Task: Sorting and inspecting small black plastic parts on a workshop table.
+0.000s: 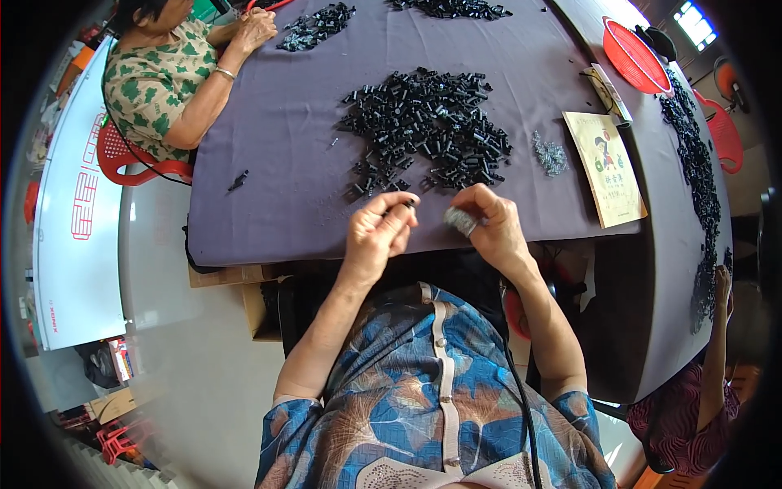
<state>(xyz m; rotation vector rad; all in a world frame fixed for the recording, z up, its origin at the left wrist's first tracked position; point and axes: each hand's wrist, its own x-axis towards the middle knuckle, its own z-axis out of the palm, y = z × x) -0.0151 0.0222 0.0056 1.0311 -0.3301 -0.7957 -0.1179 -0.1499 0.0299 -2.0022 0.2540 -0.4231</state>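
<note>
My left hand (379, 232) is closed, with a small black cylindrical piece (410, 204) pinched between thumb and fingertips. Just to its right, my right hand (494, 228) grips a clump of small grey, see-through pieces (461, 220); their exact kind is too small to make out. Both hands are over the near edge of the table, apart from each other. Beyond them spreads a large heap of short black cylindrical pieces (432, 122). To the right of the heap lies a small pile of see-through pieces (551, 155).
A grey cloth covers the table (269, 155). A yellowish booklet (604, 167) lies at the right, near a red basket (635, 57). One person (167, 77) sits at the far left, another (692, 407) at the lower right. More black pieces (692, 163) line the right side.
</note>
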